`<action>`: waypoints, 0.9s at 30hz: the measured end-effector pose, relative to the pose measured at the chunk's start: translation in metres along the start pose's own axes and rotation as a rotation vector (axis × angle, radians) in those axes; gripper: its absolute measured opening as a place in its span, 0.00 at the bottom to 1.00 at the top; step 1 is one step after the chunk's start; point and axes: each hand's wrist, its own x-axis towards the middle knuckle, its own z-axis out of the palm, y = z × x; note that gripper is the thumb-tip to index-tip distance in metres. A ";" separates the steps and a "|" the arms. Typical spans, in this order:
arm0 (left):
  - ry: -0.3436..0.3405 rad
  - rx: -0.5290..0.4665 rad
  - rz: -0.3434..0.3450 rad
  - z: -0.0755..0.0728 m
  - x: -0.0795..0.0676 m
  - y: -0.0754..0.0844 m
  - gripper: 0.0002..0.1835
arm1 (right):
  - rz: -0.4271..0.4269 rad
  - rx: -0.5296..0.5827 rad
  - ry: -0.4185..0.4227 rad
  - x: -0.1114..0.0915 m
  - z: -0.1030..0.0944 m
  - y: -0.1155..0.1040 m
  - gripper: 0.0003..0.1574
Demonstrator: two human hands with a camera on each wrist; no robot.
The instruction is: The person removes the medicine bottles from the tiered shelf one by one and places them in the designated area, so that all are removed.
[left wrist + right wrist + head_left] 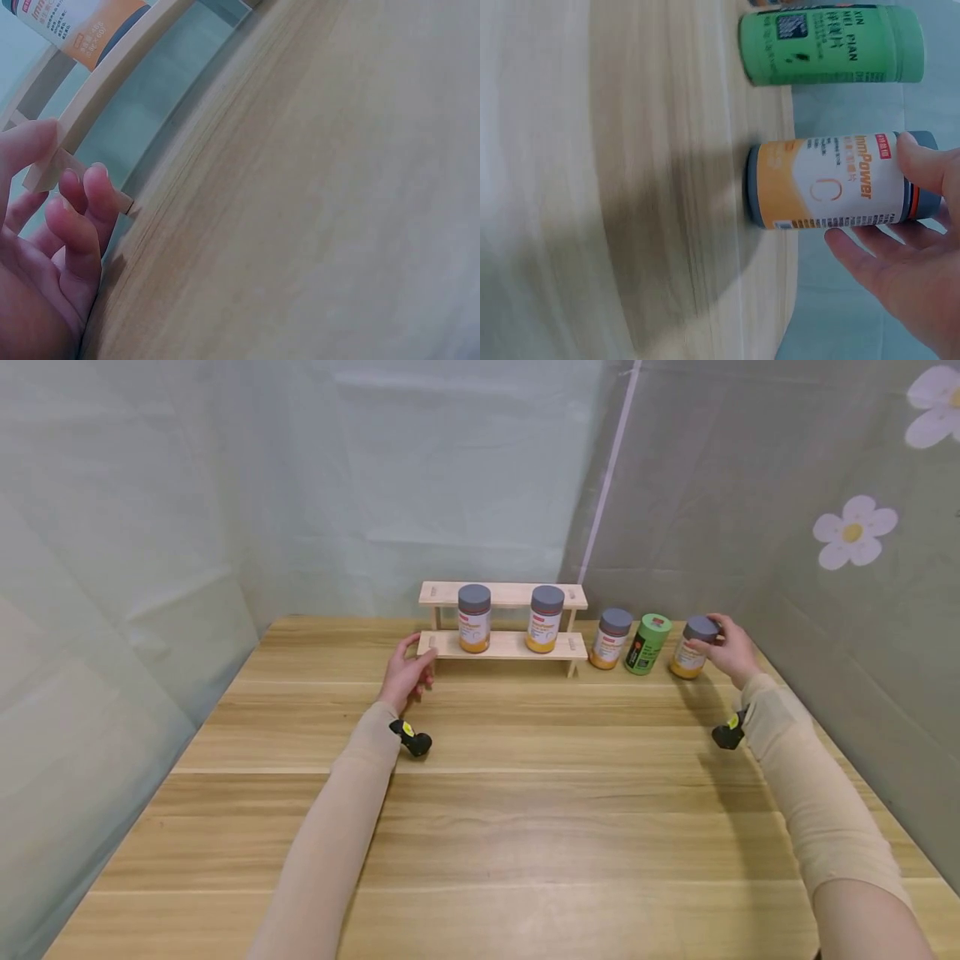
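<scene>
A two-tier wooden rack [502, 647] stands at the back of the table. My left hand [406, 674] holds the left end of its lower shelf [105, 90], thumb on top and fingers curled below. Two grey-lidded supplement jars, a left one [474, 620] and a right one [543, 622], stand on that shelf. Off to the right, my right hand [733, 653] grips another supplement jar [832, 180] near its grey lid, with the thumb on one side and fingers on the other. This jar is upright at the tabletop; whether its base touches the wood I cannot tell.
Between the rack and the held jar stand a grey-lidded supplement jar [611, 639] and a green canister [648, 645]. The wooden table [525, 827] meets hanging cloth [465, 468] at the back and sides.
</scene>
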 end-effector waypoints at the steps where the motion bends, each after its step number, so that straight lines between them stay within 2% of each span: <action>1: 0.000 0.001 0.000 0.000 0.000 0.000 0.33 | -0.004 -0.010 0.000 0.000 0.000 0.001 0.48; 4: 0.002 0.000 0.002 -0.001 0.001 0.002 0.33 | -0.009 -0.022 0.002 -0.001 -0.001 0.002 0.49; 13: -0.006 0.003 0.006 -0.002 0.001 0.002 0.34 | -0.022 0.044 -0.029 0.001 0.002 0.008 0.48; 21: -0.015 0.004 0.005 -0.002 0.003 0.000 0.34 | 0.011 0.080 -0.051 -0.002 0.001 0.006 0.51; 27: -0.015 0.008 -0.008 -0.001 0.002 -0.002 0.33 | 0.030 0.137 -0.038 -0.002 0.000 0.004 0.52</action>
